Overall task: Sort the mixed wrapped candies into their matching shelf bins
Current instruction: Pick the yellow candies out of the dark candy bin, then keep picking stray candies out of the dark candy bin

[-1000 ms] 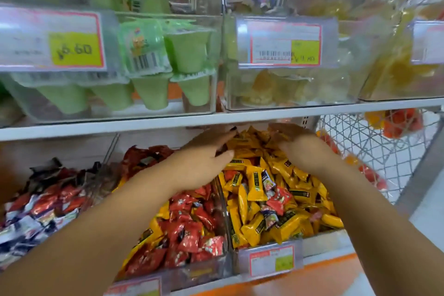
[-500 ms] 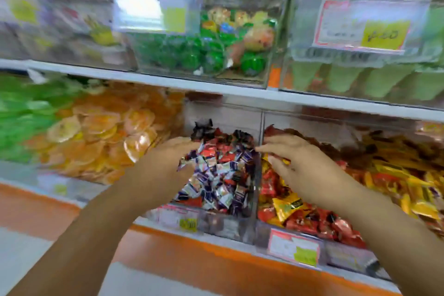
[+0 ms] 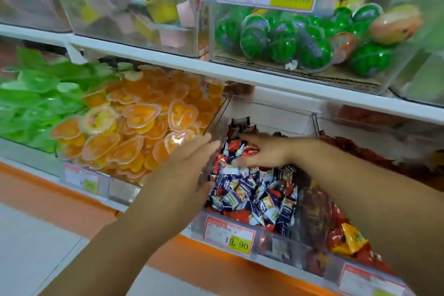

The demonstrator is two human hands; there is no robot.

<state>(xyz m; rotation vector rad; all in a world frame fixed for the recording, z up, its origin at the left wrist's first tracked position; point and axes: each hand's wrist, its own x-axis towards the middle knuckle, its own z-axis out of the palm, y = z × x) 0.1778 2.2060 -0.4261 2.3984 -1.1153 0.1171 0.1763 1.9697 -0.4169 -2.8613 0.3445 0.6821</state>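
Two hands: left hand (image 3: 189, 168) fingers straight; right hand (image 3: 266, 154) fingers clamp red candy (image 3: 249, 149).

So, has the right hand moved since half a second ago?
Yes: the right hand crossed left over the clear divider into the blue-and-white candy bin.

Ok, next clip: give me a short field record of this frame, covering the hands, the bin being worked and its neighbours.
setting: shop shelf of clear candy bins
left hand: open, fingers straight, at the left wall of the working bin
right hand: inside that bin, on the pile beside red candies; grip unclear
bin contents: blue-and-white candies with red ones mixed in
left neighbour: orange heart jelly cups
right neighbour: red-wrapper pile, blurred
price tag: reads 19.90
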